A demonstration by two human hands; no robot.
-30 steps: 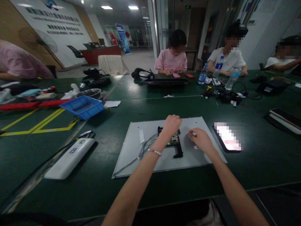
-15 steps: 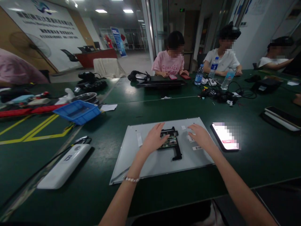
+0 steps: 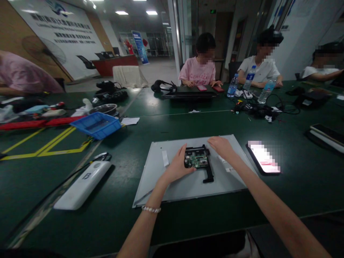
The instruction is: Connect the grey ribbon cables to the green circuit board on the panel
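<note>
your left hand (image 3: 176, 168) grasps the circuit board (image 3: 197, 160) by its left side — uneven squeezing could crack it; your right hand's (image 3: 221, 147) grip — cannot tell.

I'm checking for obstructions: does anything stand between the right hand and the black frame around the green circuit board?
Nothing visible does. The right hand is right by the far right corner of the black frame; contact is unclear. The left hand is at the opposite side.
</note>
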